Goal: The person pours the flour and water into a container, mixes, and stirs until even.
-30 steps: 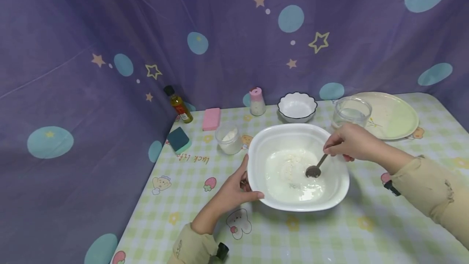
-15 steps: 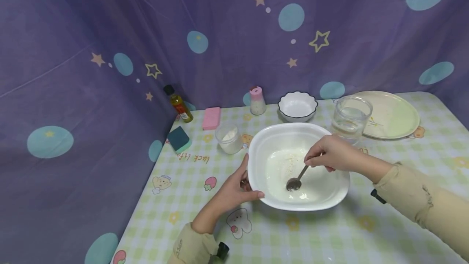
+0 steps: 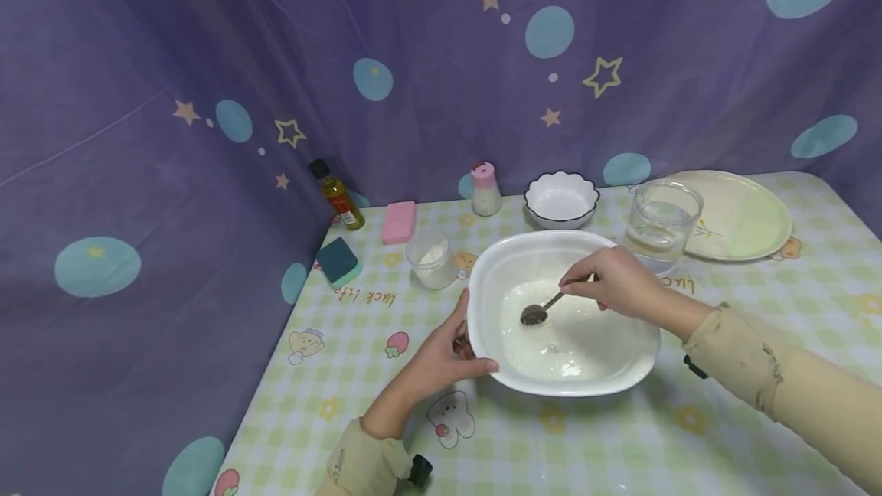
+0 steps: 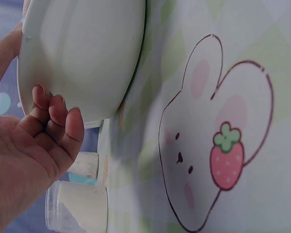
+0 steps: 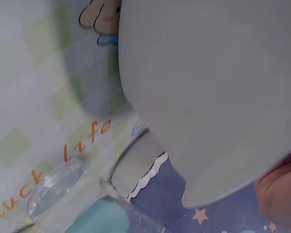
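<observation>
Now R hand [image 3: 609,279] holds spoon [image 3: 540,308] in bowl [image 3: 620,373]; L hand [image 3: 441,354] grips rim.

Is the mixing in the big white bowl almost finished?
Not quite, it seems. Already done: white liquid and some powder are in the big white bowl. In hand: the right hand holds a spoon in the liquid, and the left hand grips the bowl's rim. Left: a pale powdery patch shows near the spoon, so it likely needs more stirring.

The right hand [image 3: 609,279] has carried the small metal spoon [image 3: 540,309] from three o'clock toward nine o'clock inside the white square bowl [image 3: 561,251].
</observation>
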`<state>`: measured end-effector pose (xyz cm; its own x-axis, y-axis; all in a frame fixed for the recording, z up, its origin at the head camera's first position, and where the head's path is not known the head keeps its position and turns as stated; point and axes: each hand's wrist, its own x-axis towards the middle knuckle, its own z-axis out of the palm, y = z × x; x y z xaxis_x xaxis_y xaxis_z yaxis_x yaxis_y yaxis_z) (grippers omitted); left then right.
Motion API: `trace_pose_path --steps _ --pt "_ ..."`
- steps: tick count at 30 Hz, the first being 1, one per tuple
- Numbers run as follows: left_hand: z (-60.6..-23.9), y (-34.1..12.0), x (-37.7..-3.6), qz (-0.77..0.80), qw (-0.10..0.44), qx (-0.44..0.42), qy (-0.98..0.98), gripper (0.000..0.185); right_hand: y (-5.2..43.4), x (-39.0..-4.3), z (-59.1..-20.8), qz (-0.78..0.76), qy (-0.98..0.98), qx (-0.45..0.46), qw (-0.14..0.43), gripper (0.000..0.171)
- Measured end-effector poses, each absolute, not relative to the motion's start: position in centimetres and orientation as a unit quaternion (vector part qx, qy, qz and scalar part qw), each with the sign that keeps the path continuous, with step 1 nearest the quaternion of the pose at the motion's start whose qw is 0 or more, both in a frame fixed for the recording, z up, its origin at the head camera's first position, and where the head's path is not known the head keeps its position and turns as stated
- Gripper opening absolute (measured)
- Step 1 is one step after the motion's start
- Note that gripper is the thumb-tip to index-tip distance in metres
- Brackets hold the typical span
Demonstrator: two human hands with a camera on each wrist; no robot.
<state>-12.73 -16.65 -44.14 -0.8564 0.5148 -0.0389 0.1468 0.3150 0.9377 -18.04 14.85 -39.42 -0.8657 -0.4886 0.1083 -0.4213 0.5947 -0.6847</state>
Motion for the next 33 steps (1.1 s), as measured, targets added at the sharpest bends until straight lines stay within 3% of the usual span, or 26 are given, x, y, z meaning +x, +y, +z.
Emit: trace_pose_path --steps 10,26,33 --pt "-44.3 -16.7 -12.7 0.549 0.16 0.214 0.792 0.113 17.0 -18.2 -38.0 -0.317 0.912 -0.26 0.027 0.007" --pt "-44.1 -16.6 -12.7 0.543 0.16 0.211 0.797 0.112 19.6 -17.4 -36.6 -0.325 0.899 -0.259 0.138 0.004" --pt "-44.1 -16.6 -12.6 0.545 0.159 0.211 0.796 0.112 18.1 -17.2 -37.9 -0.349 0.885 -0.283 0.125 0.006"
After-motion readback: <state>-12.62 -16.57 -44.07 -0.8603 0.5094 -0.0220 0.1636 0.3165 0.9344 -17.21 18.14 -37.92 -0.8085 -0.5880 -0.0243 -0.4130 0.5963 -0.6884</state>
